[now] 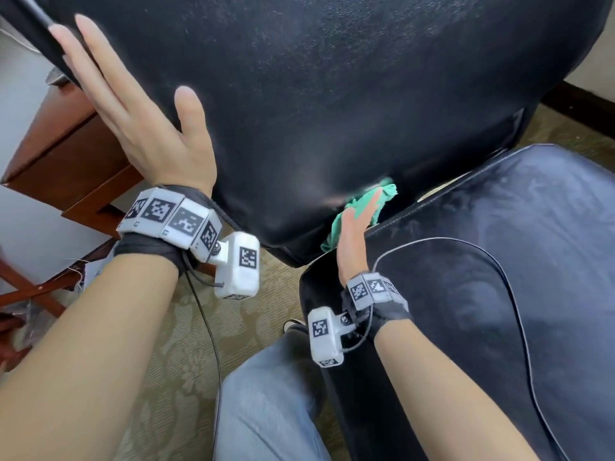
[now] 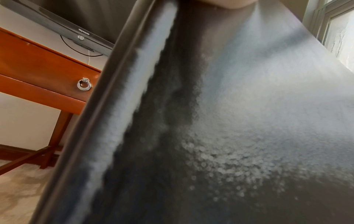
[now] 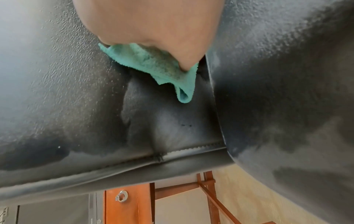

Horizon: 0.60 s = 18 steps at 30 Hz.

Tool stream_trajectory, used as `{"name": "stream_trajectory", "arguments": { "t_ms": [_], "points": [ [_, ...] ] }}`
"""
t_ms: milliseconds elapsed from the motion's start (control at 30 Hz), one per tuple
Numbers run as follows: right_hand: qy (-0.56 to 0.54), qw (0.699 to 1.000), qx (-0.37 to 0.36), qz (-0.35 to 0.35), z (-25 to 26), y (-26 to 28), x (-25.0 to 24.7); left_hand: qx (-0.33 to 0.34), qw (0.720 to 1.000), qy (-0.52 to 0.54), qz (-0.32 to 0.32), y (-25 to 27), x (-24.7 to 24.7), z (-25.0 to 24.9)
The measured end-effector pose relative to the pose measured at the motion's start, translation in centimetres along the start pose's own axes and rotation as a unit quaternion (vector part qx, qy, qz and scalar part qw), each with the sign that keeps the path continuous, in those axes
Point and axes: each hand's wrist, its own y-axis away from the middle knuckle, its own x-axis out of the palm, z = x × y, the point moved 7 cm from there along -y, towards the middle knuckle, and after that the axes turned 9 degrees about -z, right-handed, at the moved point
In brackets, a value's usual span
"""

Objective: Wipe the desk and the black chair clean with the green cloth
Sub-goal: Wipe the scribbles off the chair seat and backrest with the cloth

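We've got our left hand (image 1: 133,104) flat w/ straight fingers on the backrest of the black chair (image 1: 332,94), near its left edge; nothing held. Left wrist view is mostly blurred black upholstery close up.

Our right hand (image 1: 357,227) is down at the crease btwn backrest & seat cushion (image 1: 499,261), fingers laid straight over the green cloth (image 1: 362,207), pressing it against the lower backrest. From the right wrist cam the cloth (image 3: 153,63) is bunched under the palm, one folded corner hanging free below the hand; whether any finger curls round it we can't tell, fingertips are hidden in the gap.

The desk (image 1: 66,154), reddish-brown wood, sits to the left behind the chair, apart from both hands; its drawer w/ a metal ring pull (image 2: 84,85) shows in the left wrist view. Above it, a dark monitor (image 2: 63,28). Patterned carpet (image 1: 186,344) underfoot, our jeans-clad knee (image 1: 266,394) just beside the seat front. A thin cable (image 1: 499,277) lies across the seat.
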Motion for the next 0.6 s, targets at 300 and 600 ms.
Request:
{"name": "stream_trajectory", "arguments": {
  "t_ms": [300,600],
  "points": [
    [-0.019,0.999,-0.006,-0.025,-0.3,-1.6,-0.3,0.003,1.0,-0.003,0.005,-0.1,-0.1,0.0],
    [-0.112,0.98,0.056,-0.155,0.3,-7.8,-4.6,0.022,1.0,0.011,0.003,-0.2,-0.2,-0.7]
  ]
}}
